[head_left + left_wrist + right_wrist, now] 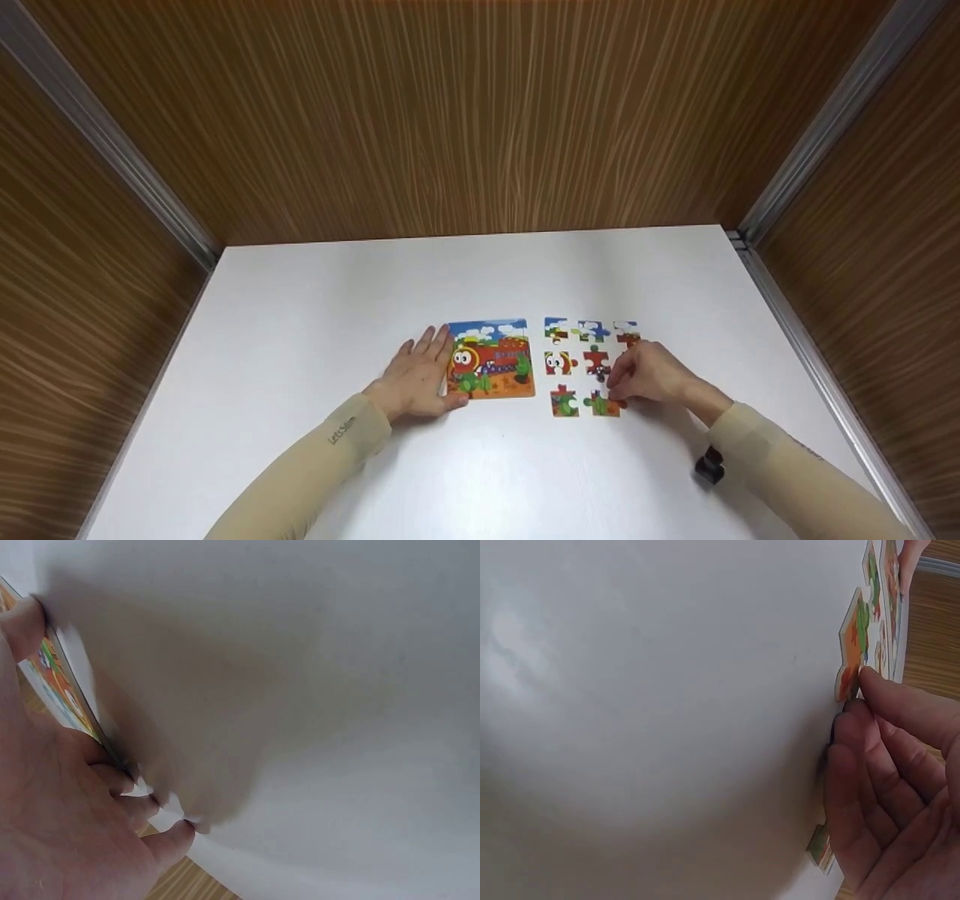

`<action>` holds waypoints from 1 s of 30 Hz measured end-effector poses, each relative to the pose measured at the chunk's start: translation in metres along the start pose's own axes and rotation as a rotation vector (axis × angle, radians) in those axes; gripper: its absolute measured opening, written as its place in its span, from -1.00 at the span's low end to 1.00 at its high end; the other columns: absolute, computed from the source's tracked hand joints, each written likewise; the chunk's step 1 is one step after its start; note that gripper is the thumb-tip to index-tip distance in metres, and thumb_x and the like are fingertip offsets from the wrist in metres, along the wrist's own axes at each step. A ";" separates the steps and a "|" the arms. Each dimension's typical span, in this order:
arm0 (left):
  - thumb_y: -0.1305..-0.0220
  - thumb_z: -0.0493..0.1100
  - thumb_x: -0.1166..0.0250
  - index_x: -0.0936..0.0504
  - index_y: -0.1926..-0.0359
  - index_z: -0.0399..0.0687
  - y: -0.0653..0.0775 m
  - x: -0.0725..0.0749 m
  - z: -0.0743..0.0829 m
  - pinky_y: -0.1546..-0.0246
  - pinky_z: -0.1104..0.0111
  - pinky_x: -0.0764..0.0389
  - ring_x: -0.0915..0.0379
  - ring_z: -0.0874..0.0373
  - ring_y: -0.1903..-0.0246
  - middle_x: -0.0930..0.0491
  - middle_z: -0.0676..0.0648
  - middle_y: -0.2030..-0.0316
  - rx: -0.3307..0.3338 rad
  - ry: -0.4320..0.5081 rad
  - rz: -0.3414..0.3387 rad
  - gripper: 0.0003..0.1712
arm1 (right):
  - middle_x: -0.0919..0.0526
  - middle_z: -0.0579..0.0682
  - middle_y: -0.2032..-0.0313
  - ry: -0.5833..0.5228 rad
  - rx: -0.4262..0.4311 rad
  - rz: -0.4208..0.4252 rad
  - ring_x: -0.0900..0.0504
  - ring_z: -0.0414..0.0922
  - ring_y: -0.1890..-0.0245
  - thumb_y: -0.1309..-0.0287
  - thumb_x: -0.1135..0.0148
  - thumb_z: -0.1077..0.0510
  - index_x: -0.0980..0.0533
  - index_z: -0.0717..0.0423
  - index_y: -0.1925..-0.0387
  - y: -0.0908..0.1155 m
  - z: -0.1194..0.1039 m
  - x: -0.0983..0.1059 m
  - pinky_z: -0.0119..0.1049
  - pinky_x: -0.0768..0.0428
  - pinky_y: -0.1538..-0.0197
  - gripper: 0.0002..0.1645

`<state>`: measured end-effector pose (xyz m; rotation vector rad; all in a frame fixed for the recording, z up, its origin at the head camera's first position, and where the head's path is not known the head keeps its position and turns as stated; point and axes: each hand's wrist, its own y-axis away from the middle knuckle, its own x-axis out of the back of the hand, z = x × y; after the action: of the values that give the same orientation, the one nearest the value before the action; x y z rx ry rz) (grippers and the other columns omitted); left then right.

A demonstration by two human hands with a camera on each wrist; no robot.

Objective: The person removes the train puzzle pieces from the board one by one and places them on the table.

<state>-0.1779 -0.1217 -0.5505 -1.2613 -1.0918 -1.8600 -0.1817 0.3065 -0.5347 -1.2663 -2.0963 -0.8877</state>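
Note:
My left hand (420,379) lies spread at the left edge of a square train picture (491,360), the thumb at its lower corner and the fingers along its side. In the left wrist view the fingertips touch the white table. To the right, my right hand (651,373) pinches a puzzle piece between thumb and fingertips, mostly hidden by the fingers; a dark edge of it shows in the right wrist view. Close by its thumb is an orange and green puzzle piece (853,637). Another green-edged piece (821,846) peeks out below the fingers.
Several loose puzzle pieces stand in rows right of the picture, including a train-face piece (557,363) and a cloud piece (591,331). A small black object (709,466) lies by the right sleeve. Wood-grain panels (480,112) enclose the white table (315,300).

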 end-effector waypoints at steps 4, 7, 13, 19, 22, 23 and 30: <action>-0.48 0.56 -0.15 0.13 -0.84 -0.23 0.000 0.000 0.000 -0.81 -0.22 -0.08 0.26 -0.24 -0.87 0.21 -0.24 -0.87 -0.004 -0.007 -0.002 0.35 | -0.85 -0.07 0.46 -0.001 0.056 0.009 -0.63 -0.24 0.49 -0.15 -0.67 0.25 -0.86 0.11 0.31 -0.002 -0.005 0.001 -0.44 -0.51 0.39 -0.93; -0.48 0.56 -0.15 0.13 -0.84 -0.24 -0.001 0.000 -0.001 -0.81 -0.22 -0.09 0.26 -0.24 -0.87 0.20 -0.25 -0.86 -0.003 -0.009 -0.003 0.34 | -0.88 -0.04 0.37 -0.032 0.072 -0.008 -0.67 -0.23 0.44 -0.22 -0.64 0.23 -0.86 0.12 0.23 -0.006 -0.013 0.002 -0.45 -0.55 0.37 -0.91; -0.47 0.58 -0.13 0.16 -0.84 -0.21 -0.002 0.000 -0.001 -0.82 -0.22 -0.06 0.28 -0.23 -0.87 0.22 -0.23 -0.87 0.004 -0.018 -0.010 0.36 | -0.91 0.07 0.20 -0.028 0.177 -0.047 -0.74 -0.22 0.30 -0.28 -0.61 0.24 -0.84 0.21 0.07 -0.025 -0.034 0.005 -0.44 -0.68 0.24 -0.79; -0.48 0.59 -0.13 0.15 -0.84 -0.22 -0.002 -0.001 -0.001 -0.82 -0.23 -0.05 0.28 -0.25 -0.87 0.22 -0.24 -0.87 0.002 -0.004 -0.007 0.36 | -0.93 0.11 0.08 0.001 0.263 -0.103 -0.85 -0.12 0.14 -0.24 -0.65 0.21 -0.85 0.19 0.02 -0.045 -0.058 0.000 -0.28 -0.79 0.04 -0.71; -0.48 0.59 -0.12 0.15 -0.84 -0.22 -0.002 0.000 -0.001 -0.82 -0.23 -0.05 0.28 -0.25 -0.87 0.23 -0.24 -0.87 0.000 -0.004 -0.006 0.36 | -0.93 0.11 0.04 0.028 0.281 -0.143 -0.88 -0.06 0.07 -0.22 -0.67 0.20 -0.85 0.17 0.00 -0.054 -0.070 -0.006 -0.13 -0.83 -0.06 -0.68; -0.48 0.59 -0.12 0.15 -0.84 -0.22 -0.002 0.000 -0.001 -0.82 -0.23 -0.06 0.28 -0.25 -0.87 0.22 -0.24 -0.87 0.000 -0.005 -0.005 0.36 | -0.93 0.11 0.04 0.038 0.295 -0.156 -0.89 -0.03 0.05 -0.21 -0.68 0.21 -0.85 0.17 0.00 -0.058 -0.074 -0.008 -0.10 -0.84 -0.09 -0.67; -0.48 0.60 -0.11 0.15 -0.84 -0.22 -0.001 0.000 0.000 -0.81 -0.23 -0.08 0.27 -0.25 -0.87 0.21 -0.23 -0.87 -0.002 -0.018 -0.012 0.36 | -0.91 0.13 -0.02 0.098 0.349 -0.214 -0.86 0.08 -0.01 -0.13 -0.72 0.24 -0.84 0.17 -0.04 -0.077 -0.094 -0.024 -0.15 -0.83 -0.09 -0.59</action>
<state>-0.1793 -0.1215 -0.5512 -1.2780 -1.1098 -1.8619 -0.2312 0.1956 -0.5120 -0.8163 -2.2160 -0.6183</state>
